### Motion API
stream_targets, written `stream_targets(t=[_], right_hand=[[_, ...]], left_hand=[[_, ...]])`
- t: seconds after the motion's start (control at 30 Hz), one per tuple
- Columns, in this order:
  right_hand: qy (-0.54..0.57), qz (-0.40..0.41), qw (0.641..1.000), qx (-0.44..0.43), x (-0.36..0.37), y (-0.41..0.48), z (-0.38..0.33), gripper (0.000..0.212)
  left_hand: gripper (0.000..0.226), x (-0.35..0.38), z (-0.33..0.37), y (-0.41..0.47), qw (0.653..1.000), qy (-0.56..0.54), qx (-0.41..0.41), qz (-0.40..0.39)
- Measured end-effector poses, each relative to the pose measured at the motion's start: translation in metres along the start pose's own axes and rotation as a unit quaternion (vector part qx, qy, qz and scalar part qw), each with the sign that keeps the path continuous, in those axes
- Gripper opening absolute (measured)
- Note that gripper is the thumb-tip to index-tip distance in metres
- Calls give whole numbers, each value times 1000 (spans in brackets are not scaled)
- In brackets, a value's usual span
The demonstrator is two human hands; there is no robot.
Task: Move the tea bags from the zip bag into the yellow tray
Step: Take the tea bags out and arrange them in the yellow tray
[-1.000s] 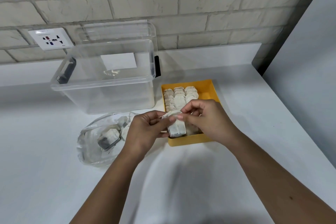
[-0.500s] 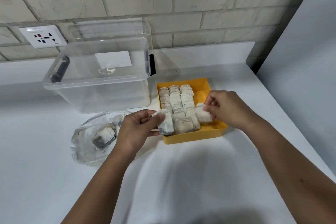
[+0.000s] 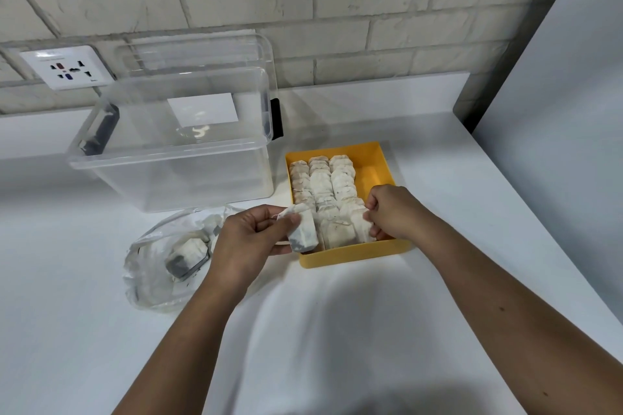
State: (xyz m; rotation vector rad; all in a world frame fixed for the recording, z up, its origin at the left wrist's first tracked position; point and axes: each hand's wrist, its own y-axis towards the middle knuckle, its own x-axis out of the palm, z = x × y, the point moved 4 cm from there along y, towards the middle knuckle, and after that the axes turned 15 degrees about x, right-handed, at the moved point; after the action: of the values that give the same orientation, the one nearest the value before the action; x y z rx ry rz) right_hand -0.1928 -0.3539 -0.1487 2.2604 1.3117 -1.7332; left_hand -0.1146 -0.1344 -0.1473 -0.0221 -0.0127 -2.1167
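The yellow tray (image 3: pixel 354 257) sits mid-table, filled with rows of white tea bags (image 3: pixel 323 182). My left hand (image 3: pixel 246 239) pinches one tea bag (image 3: pixel 303 232) by its top at the tray's front left corner. My right hand (image 3: pixel 394 212) is inside the tray at the front right, fingers closed on another tea bag (image 3: pixel 360 227) standing among the front row. The clear zip bag (image 3: pixel 158 266) lies left of the tray, with a few tea bags (image 3: pixel 187 254) still inside, partly hidden by my left wrist.
A large clear plastic storage box (image 3: pixel 175 158) with black handles stands behind the zip bag, its lid leaning on the brick wall. A wall socket (image 3: pixel 65 67) is at the back left. The table's right edge (image 3: pixel 539 222) runs diagonally beside a grey panel.
My hands split apart, each with a tea bag. The right hand moved right and lowered its bag into the tray's front right; the left hand kept its bag at the front left corner.
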Motion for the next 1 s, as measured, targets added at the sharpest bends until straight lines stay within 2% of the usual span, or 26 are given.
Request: stream_targets(t=[0.2,0.33,0.43,0.5,0.53,0.6,0.67,0.7,0.93,1.0], right_hand=[[35,-36,999,2,5,4,0,5],[25,-25,999,1,5,3,0,6],[9,35,999,-22,-5,-1,0,16],[70,80,993,-56,-16,-12,-5,17],[123,75,987,-73,-20,-21,-9,15],[221,4,970,-100,-20,-40,-18,13],[248,-60,959,-122,-14,-55,-26,15],[241,-63,959,-135,-11,-59,-29,16],[231,-1,957,-173,-14,-62,-33,7],[223,42,959,-171,-28,-59,-28,4]], left_hand=[[11,1,-2,0,1000,3,-2,4],[12,-1,-2,1,1000,12,0,10],[14,-2,-1,2,1000,13,-1,10],[16,0,0,2,1000,11,-3,8],[16,1,1,1,1000,9,-4,7],[15,5,4,1,1000,5,-4,2],[13,8,5,0,1000,7,-3,-8],[12,10,6,0,1000,8,-2,-12],[18,13,11,0,1000,-9,3,-20],[17,10,12,0,1000,-11,5,-14]])
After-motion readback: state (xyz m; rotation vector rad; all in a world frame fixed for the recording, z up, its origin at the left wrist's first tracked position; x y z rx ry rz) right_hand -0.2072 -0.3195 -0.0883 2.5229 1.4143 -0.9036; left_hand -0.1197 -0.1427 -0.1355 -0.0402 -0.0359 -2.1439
